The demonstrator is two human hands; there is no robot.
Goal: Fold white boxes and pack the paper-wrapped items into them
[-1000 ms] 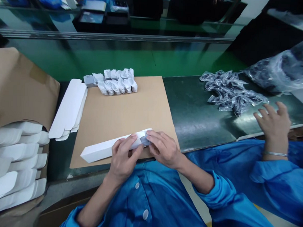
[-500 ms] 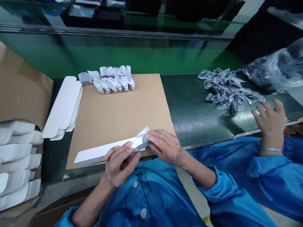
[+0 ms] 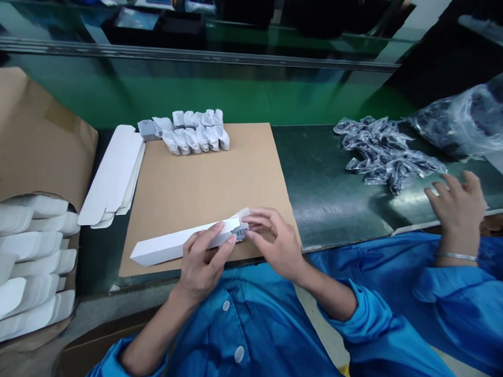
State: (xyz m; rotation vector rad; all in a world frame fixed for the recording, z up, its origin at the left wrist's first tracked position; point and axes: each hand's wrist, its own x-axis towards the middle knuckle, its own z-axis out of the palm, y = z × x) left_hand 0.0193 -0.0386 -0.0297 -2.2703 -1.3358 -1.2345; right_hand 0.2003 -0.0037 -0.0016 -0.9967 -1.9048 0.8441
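Two grips: left hand pinches long white box near open end; right hand pinches grey item at mouth.

A dark green bench carried a brown cardboard sheet at its middle, with a stack of flat white box blanks just beside the sheet's left edge and a heap of small clear plastic bags well apart to the right. On the sheet, a cluster of white wrapped packets sat at the far edge. A long white box lay slantwise near the front edge.
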